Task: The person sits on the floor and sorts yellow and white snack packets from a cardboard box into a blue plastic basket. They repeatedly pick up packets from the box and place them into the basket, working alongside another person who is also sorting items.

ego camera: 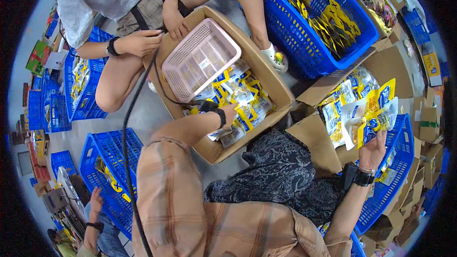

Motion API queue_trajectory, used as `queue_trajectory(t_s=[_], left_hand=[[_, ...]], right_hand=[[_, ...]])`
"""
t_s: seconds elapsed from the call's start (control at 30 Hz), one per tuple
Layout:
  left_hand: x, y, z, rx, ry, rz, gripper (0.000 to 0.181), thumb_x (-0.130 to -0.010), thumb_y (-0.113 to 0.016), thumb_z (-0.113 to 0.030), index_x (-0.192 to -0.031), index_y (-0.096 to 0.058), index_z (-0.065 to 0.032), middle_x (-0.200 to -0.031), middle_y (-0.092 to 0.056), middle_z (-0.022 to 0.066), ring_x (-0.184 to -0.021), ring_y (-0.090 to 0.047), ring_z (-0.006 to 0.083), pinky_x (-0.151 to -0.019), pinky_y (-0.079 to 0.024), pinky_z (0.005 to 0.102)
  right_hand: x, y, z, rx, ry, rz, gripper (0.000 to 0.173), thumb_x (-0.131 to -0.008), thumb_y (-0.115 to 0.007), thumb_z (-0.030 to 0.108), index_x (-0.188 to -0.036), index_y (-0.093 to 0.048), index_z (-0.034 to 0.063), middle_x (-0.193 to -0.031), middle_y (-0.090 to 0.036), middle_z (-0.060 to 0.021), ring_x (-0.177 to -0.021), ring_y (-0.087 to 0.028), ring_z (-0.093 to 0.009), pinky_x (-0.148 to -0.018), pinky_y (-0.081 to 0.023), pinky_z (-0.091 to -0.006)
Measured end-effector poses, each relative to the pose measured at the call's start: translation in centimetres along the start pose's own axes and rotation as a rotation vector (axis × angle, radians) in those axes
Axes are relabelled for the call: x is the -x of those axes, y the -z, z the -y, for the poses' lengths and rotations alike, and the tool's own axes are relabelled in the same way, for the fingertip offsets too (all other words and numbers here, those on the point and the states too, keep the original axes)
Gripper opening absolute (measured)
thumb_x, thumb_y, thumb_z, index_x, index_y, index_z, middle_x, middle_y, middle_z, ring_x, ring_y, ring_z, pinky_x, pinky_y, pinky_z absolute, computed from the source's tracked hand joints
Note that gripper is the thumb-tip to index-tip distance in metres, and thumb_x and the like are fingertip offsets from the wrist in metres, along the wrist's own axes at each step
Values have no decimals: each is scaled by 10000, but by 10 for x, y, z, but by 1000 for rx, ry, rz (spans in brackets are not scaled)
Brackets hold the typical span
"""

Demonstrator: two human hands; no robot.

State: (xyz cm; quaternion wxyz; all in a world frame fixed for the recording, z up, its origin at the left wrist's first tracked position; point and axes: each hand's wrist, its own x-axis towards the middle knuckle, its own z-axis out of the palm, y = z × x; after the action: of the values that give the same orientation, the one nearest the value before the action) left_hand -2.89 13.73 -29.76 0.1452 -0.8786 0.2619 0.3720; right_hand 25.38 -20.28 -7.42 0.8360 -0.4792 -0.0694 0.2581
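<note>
My right hand (373,151) is raised at the right and grips clear plastic food packets (371,112) with yellow and blue print. Behind them an open cardboard carton (317,142) holds similar packets (339,98). My left hand (229,115) reaches over a cardboard box (276,94) in the middle, just above or touching the loose packets (246,92) inside. Its fingers are partly hidden, so whether they grasp a packet is unclear. A pale pink plastic basket (203,60) rests tilted in the far side of this box.
Across from me another person's hands (175,23) are at the box. A blue crate (303,32) of packets stands at the top right. More blue crates (110,164) flank both sides. A black cable (125,142) runs down the left. Another worker's hand (95,200) shows lower left.
</note>
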Motion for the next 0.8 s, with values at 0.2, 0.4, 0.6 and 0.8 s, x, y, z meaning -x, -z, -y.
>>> queue_trajectory(t_s=[0.2,0.4,0.6,0.8], left_hand=[[-17,-14,11,329,179,89,169,-757,-523,-202,-717,-679,-150,-788,-649,2,-821,-581,194,-765,-380,412],[75,52,33,547,334,-162,141,-720,-541,-161,-739,-646,-68,-858,-626,144,-810,-593,289,-631,-469,410],[204,63,44,1118,818,-1207,113,-714,-587,-83,-690,-522,6,-733,-519,163,-711,-525,341,-633,-429,384],[210,27,72,647,1266,-1191,75,-707,-583,-40,-728,-521,-4,-765,-521,166,-690,-524,335,-642,-446,399]], right_hand=[[-12,-24,-20,32,-15,58,511,-827,-518,66,-1305,-335,74,-1287,-439,-68,-1177,-427,-224,-988,-349,-410],[-25,-41,-33,136,-68,134,590,-796,-548,80,-1324,-287,53,-1286,-425,-96,-1179,-420,-242,-996,-340,-400],[-56,-138,-91,239,-243,346,597,-696,-650,59,-1231,-387,18,-1201,-492,-100,-1111,-472,-217,-972,-353,-354],[-64,-257,-227,127,-540,588,392,-750,-615,37,-1116,-478,3,-1087,-566,-89,-984,-544,-181,-842,-450,-319]])
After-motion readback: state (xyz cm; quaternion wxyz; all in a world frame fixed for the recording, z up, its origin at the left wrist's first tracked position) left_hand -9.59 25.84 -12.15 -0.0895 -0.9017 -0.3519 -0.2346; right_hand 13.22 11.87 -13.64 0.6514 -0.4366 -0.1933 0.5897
